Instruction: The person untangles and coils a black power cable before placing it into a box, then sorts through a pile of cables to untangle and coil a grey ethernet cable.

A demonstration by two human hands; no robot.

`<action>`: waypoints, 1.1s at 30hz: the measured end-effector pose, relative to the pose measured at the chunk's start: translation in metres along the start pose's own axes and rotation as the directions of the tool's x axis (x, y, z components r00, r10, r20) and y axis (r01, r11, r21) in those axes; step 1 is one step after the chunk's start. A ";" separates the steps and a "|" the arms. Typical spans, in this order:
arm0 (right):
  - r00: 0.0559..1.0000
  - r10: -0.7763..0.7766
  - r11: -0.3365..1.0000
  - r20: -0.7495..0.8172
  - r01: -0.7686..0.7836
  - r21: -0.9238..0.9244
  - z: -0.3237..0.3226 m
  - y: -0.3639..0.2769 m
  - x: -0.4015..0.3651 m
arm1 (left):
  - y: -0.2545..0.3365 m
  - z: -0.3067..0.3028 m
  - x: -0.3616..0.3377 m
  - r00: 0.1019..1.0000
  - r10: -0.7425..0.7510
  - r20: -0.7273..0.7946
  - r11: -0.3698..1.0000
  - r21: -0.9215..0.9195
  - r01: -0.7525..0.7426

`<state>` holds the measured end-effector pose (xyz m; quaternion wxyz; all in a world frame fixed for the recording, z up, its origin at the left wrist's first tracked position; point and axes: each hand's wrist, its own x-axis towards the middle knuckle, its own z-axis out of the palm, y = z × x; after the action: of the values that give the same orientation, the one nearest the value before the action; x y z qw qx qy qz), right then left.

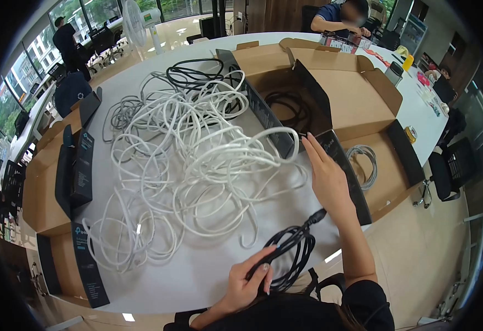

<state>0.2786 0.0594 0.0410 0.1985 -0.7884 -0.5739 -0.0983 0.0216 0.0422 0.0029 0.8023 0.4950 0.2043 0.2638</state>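
Observation:
A coiled black power cord with a plug at its upper end is in my left hand, whose fingers wrap round the loops near the table's front edge. My right hand reaches forward with its fingers stretched out, fingertips at the near corner of an open black cardboard box. Beside those fingertips curves a loop of the tangled white cables, which spread over the middle of the table. Inside that box lies a coiled dark cable. A grey cable coil rests in the nearer right box.
More open boxes line the left side of the white table. Black cables lie behind the white heap. A person sits at the far side. An office chair stands on the right, and a white fan behind the table.

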 end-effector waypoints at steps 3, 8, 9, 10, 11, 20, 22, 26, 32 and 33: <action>0.995 0.083 0.994 0.054 -0.087 0.064 -0.005 -0.005 0.001 | -0.001 -0.002 0.002 0.998 -0.045 0.036 0.997 -0.059 0.047; 0.989 0.142 0.968 0.030 -0.145 0.204 0.002 0.000 0.005 | 0.004 -0.007 0.009 0.992 -0.068 0.107 0.998 -0.007 0.069; 0.980 0.189 0.943 0.058 -0.197 0.267 0.000 0.000 0.006 | 0.002 -0.007 0.009 0.993 -0.057 0.100 0.998 -0.023 0.060; 0.981 0.179 0.937 0.077 -0.194 0.291 0.000 0.002 0.006 | 0.002 -0.004 0.008 0.997 -0.064 0.047 0.996 -0.062 0.067; 0.981 0.170 0.930 0.093 -0.191 0.314 0.000 0.006 0.007 | 0.005 0.001 0.007 0.997 -0.071 -0.005 0.993 -0.100 0.070; 0.705 -0.525 0.571 0.477 -0.123 0.811 -0.055 0.003 -0.032 | 0.007 -0.005 0.005 0.974 -0.153 0.166 0.988 0.041 0.148; 0.679 -0.478 0.583 0.557 -0.229 0.780 -0.058 -0.004 -0.041 | 0.007 -0.006 0.005 0.972 -0.140 0.187 0.990 0.051 0.133; 0.769 -0.399 0.525 0.499 -0.255 0.812 -0.044 -0.012 -0.062 | -0.001 -0.004 0.001 0.993 -0.051 0.110 0.999 0.011 0.051; 0.820 -0.333 0.244 0.466 -0.403 0.882 -0.019 -0.018 -0.094 | 0.002 -0.007 -0.008 0.986 0.070 0.153 0.995 -0.079 -0.058; 0.813 -0.333 0.113 0.477 -0.468 0.877 -0.012 -0.020 -0.099 | 0.003 -0.005 -0.008 0.984 0.086 0.158 0.985 -0.159 -0.061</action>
<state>0.2289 -0.0260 0.0185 0.4907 -0.4641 -0.4779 0.5616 0.0118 0.0420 0.0038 0.8418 0.4590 0.0982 0.2666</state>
